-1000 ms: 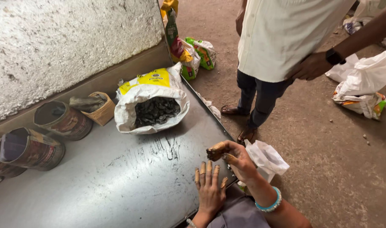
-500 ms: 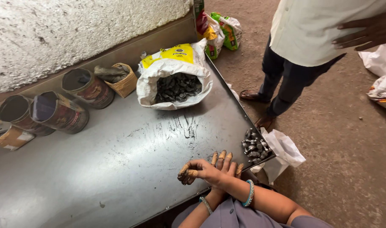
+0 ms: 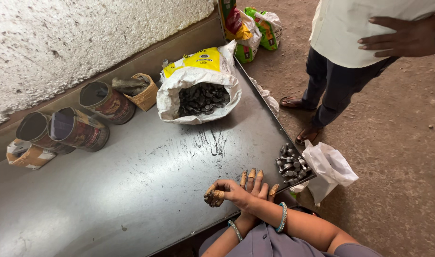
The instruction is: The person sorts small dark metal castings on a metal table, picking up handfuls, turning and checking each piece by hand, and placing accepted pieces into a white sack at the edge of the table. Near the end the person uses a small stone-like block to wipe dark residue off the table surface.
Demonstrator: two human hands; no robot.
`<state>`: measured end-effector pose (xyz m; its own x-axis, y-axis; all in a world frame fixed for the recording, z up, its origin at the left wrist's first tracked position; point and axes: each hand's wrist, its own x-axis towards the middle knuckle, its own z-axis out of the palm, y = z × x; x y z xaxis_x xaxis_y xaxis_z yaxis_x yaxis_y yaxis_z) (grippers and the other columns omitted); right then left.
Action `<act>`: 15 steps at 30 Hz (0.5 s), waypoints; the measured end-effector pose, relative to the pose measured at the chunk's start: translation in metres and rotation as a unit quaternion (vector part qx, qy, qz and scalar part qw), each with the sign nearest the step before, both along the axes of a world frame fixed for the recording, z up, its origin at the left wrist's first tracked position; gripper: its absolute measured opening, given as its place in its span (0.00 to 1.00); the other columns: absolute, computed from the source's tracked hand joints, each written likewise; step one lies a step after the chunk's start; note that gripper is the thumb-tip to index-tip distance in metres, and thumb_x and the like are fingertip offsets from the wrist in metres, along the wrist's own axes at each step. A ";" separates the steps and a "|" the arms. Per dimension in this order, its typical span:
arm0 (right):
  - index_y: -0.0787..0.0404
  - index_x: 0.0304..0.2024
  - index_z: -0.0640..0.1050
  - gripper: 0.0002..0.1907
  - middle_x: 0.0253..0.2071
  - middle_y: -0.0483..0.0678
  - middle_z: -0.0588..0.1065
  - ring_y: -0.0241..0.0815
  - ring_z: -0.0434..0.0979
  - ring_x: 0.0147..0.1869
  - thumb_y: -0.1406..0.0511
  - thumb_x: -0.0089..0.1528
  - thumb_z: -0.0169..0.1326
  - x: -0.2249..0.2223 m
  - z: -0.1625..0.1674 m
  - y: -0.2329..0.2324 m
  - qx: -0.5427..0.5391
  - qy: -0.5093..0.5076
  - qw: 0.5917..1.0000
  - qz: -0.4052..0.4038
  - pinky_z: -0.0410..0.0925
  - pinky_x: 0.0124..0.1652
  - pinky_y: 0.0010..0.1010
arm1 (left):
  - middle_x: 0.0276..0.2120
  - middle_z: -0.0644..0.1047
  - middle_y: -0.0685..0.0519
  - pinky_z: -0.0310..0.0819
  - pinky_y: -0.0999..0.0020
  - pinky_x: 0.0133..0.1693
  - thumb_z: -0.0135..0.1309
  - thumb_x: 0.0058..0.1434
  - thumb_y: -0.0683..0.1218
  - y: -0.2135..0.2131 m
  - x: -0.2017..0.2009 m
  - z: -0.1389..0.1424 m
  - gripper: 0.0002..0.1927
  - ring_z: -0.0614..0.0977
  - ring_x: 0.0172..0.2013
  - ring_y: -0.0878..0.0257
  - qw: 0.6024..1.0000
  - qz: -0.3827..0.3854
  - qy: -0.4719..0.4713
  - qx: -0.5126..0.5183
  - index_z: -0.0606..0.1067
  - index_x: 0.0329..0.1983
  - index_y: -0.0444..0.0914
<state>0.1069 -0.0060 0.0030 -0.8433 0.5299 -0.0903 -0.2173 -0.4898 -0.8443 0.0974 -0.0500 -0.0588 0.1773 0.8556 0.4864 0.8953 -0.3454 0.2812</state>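
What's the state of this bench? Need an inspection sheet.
Surface: dark metal table, scuffed, scratch marks mid-way.
Job's things: white sack open, full of small dark metal parts; loose pile of parts at the table's right edge.
Clutter: tins lying on their sides, small cartons by the wall, white bag off the table edge.
Grippers: right hand crossed over left hand, fingers capped brown; grasp unclear.
Cables: nothing seen.
Surroundings: rough white wall, dirt floor, coloured bags, a standing person nearby.
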 end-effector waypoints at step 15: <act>0.66 0.49 0.77 0.17 0.43 0.49 0.81 0.36 0.81 0.43 0.58 0.67 0.58 -0.007 -0.003 -0.007 -0.015 0.054 0.998 0.033 0.73 0.42 0.26 | 0.61 0.76 0.47 0.56 0.43 0.65 0.56 0.63 0.53 -0.005 -0.008 0.011 0.12 0.71 0.64 0.46 0.999 0.015 0.041 0.001 0.78 0.36 0.39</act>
